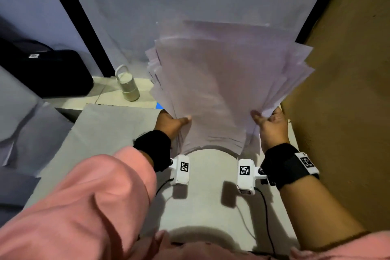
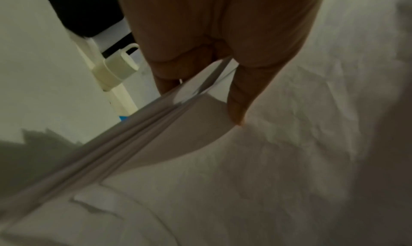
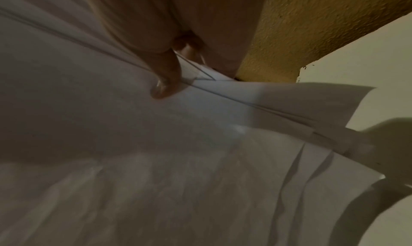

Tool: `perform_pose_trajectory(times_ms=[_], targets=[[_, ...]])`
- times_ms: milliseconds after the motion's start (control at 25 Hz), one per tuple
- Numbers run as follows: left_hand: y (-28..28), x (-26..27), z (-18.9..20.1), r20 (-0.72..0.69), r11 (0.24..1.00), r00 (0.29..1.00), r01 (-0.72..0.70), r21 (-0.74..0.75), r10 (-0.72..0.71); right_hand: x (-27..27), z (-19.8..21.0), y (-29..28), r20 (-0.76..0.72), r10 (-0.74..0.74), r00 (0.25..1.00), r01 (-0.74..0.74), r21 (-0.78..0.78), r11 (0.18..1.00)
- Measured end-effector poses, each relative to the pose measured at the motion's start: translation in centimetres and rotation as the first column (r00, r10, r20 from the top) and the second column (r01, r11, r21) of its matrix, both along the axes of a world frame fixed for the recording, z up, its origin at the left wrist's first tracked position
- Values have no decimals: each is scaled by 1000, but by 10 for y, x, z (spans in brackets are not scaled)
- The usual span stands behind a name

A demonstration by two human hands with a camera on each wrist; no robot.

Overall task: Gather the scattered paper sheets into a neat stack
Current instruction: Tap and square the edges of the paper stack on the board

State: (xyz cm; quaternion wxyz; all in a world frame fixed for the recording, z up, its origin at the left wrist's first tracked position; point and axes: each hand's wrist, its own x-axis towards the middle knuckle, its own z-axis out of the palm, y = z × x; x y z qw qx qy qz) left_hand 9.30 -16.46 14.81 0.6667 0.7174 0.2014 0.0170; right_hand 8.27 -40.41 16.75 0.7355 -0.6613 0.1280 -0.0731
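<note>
Paper sheets (image 1: 221,82) bunched in one uneven bundle, held up over the pale worktop (image 1: 206,188) between both hands, edges fanned out and not squared, near edge curling above the surface. Left hand (image 1: 171,124) grips the bundle's left side, thumb on top, fingers under; left wrist view shows the thumb (image 2: 238,100) pressing the top sheet with layered edges below it. Right hand (image 1: 272,126) grips the right side the same way, thumb (image 3: 167,78) on the sheets, brown textured wall (image 1: 348,91) just beside it. Small pale bottle (image 1: 127,84) with loop handle stands on the floor at left, near a black case (image 1: 52,72)
</note>
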Motion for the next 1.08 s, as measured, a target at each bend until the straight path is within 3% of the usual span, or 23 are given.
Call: perform_pose_trajectory(times_ms=[200,440,640,1080], targets=[[15,-2,-3,-13,989,1000,8,-150,-10,-2,-15,21,-31,43,999,-40,85,996],[23,12,16,75,966,997,41,-255,-22,5,3,25,31,-22,999,18,126,992],[23,13,33,110,942,980,190,-275,-166,5,2,22,-32,77,997,-71,158,985],[23,29,47,135,919,942,329,-218,-306,12,17,9,100,145,984,-159,143,977]])
